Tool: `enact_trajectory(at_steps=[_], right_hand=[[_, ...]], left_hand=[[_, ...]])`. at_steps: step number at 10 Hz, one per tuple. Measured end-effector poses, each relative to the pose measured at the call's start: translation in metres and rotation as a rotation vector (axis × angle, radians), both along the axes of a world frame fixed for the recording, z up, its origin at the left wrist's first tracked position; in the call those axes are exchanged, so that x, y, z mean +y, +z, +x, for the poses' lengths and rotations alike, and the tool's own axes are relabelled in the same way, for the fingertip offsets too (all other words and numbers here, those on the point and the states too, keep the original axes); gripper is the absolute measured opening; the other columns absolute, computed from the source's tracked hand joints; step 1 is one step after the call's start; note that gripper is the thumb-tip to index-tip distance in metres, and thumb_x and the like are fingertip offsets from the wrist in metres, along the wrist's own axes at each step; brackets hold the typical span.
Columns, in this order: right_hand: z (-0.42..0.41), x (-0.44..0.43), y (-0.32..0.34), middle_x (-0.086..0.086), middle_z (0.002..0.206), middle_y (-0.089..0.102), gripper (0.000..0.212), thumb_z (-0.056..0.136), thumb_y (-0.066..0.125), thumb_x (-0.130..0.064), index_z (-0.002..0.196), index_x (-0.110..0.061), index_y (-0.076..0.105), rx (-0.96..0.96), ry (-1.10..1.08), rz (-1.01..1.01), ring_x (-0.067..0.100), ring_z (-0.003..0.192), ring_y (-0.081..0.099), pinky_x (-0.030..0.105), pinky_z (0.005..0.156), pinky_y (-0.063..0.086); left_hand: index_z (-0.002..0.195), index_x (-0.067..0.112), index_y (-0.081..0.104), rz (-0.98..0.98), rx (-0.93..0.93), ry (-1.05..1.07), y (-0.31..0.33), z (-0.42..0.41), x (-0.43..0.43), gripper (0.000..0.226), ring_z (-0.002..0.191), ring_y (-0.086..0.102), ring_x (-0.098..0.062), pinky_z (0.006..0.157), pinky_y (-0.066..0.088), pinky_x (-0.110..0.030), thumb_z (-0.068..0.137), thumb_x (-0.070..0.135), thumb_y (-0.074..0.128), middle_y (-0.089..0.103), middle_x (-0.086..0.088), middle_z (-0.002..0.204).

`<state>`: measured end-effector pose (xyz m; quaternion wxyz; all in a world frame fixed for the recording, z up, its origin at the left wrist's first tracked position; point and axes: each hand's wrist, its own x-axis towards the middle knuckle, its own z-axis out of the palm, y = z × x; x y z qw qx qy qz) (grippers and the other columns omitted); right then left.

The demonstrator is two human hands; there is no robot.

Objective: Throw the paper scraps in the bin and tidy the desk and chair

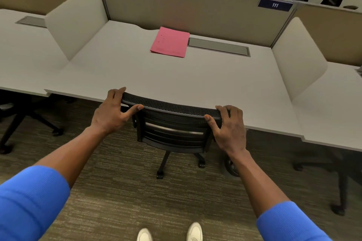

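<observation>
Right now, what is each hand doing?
Left hand: closed on the left end of the chair back.
Right hand: closed on its right end.

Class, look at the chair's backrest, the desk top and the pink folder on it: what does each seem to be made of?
Chair backrest: black mesh, probably synthetic, in a hard dark frame; tiny holes show. Desk top: smooth, matte, pale grey, likely laminate; no grain. Pink folder: thin, flat, matte, probably card or paper.
</observation>
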<state>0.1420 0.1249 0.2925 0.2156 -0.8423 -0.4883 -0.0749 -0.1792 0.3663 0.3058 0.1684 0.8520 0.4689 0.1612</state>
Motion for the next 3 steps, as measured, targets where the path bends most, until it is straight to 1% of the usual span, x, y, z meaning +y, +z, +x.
enact_trajectory(at_steps=[1,2,3], right_hand=[[0.0,-0.002,0.007,0.009,0.135,0.053,0.08,0.097,0.028,-0.082,0.139,-0.02,0.055,0.0,0.019,-0.048,0.027,0.13,0.046,0.045,0.105,0.048],[0.002,-0.004,0.012,0.011,0.141,0.053,0.085,0.097,0.025,-0.084,0.144,-0.018,0.051,-0.012,0.037,-0.072,0.029,0.136,0.045,0.049,0.115,0.042],[0.0,-0.007,0.02,0.011,0.148,0.052,0.087,0.096,0.026,-0.084,0.148,-0.018,0.047,0.009,0.039,-0.094,0.03,0.143,0.042,0.05,0.122,0.037]], left_hand=[[0.16,0.02,0.026,0.033,0.088,0.041,0.009,0.0,-0.007,0.114,0.136,0.056,-0.036,0.092,0.059,-0.062,0.079,0.1,0.03,0.041,-0.01,0.157],[0.158,0.016,0.029,0.022,0.117,0.049,0.018,-0.001,-0.01,0.119,0.144,0.047,-0.035,0.1,0.055,-0.064,0.077,0.103,0.03,0.041,-0.012,0.159],[0.162,0.012,0.028,0.05,0.138,-0.006,0.028,0.0,-0.009,0.127,0.158,0.03,-0.034,0.121,0.041,-0.061,0.074,0.104,0.031,0.029,-0.014,0.171]])
